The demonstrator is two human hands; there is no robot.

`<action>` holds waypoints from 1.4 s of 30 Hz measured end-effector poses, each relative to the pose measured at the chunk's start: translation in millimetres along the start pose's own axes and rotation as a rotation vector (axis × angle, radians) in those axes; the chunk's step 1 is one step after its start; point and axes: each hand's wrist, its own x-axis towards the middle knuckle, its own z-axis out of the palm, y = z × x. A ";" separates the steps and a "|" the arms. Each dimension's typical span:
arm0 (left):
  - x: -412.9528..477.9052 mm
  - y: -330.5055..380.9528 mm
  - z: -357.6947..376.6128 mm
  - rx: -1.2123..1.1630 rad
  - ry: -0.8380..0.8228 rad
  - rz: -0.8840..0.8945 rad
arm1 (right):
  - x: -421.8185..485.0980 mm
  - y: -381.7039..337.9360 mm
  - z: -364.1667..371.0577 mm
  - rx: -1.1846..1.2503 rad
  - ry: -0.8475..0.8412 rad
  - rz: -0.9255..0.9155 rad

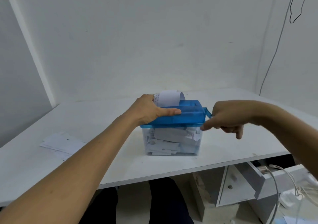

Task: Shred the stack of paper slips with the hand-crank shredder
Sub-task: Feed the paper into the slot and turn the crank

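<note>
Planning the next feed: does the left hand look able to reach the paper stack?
Likely yes: the paper stack lies uncovered left of the shredder, nothing between; the left hand must first release the lid.

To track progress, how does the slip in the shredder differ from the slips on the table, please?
The slip in the shredder stands upright, top curling over; the slips on the table lie flat. The slip is by the left hand; the table slips sit untouched in a pile. Both are white paper.

1 shredder (185,115) | 1 slip stack (63,143) | 2 hands — left hand (151,110), right hand (228,118) | 1 table (223,148) | 1 open drawer (265,184)
</note>
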 end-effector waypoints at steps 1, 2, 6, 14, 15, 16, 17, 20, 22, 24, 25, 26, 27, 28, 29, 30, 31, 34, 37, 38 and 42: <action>-0.5 0.3 0.2 -0.004 -0.001 0.003 | -0.1 -1.4 -4.7 0.011 0.033 0.007; -0.5 0.7 0.8 -0.005 -0.003 0.008 | -0.3 -3.4 -10.0 0.036 0.113 0.006; -1.3 0.8 2.2 -0.020 -0.013 0.022 | 13.3 -8.9 -32.2 0.083 0.478 -0.018; -3.9 0.6 3.7 0.009 0.010 0.042 | 102.1 8.3 -4.4 0.499 0.609 -0.099; -3.9 -0.1 2.9 0.002 0.007 0.049 | 109.9 13.4 9.0 0.592 0.581 -0.073; -3.9 -1.1 4.3 -0.003 0.000 0.055 | 116.3 21.7 25.7 0.690 0.554 -0.042; -3.6 -2.5 5.2 -0.005 0.001 0.065 | 120.4 28.2 41.3 0.776 0.533 -0.020; -2.4 -6.4 8.9 0.058 0.030 0.095 | 124.0 41.3 73.3 0.881 0.537 0.060; -1.3 -8.4 9.5 0.113 0.052 0.099 | 123.0 43.5 80.7 0.892 0.553 0.095; -1.1 -7.3 9.7 0.146 0.068 0.085 | 119.3 43.6 83.7 0.914 0.578 0.113; -2.0 -5.6 9.4 0.159 0.072 0.075 | 115.9 42.7 85.6 0.921 0.578 0.114; -3.0 -3.4 9.0 0.178 0.074 0.063 | 110.4 40.7 88.0 0.927 0.567 0.112; -3.3 -0.9 9.0 0.206 0.076 0.051 | 102.0 38.7 90.3 0.935 0.552 0.104; -3.5 1.4 8.2 0.240 0.078 0.037 | 91.1 35.8 91.8 0.934 0.539 0.093; -4.0 2.6 8.1 0.266 0.081 0.020 | 77.6 33.7 92.7 0.917 0.527 0.080; -4.6 3.7 8.1 0.283 0.084 0.007 | 63.0 32.9 92.2 0.879 0.518 0.060; -4.2 4.0 7.7 0.294 0.083 -0.002 | 48.6 32.9 89.8 0.824 0.512 0.033; -3.6 4.5 5.7 0.313 0.067 -0.025 | 5.6 29.2 68.1 0.661 0.508 -0.062; -2.3 7.5 3.2 0.299 0.041 -0.026 | -9.2 19.9 42.0 0.454 0.549 -0.109; -3.3 7.7 4.4 0.282 0.027 -0.027 | -7.6 16.5 37.4 0.390 0.579 -0.098; -3.8 3.8 6.2 0.181 -0.003 0.005 | 24.4 7.4 12.9 0.388 0.823 -0.070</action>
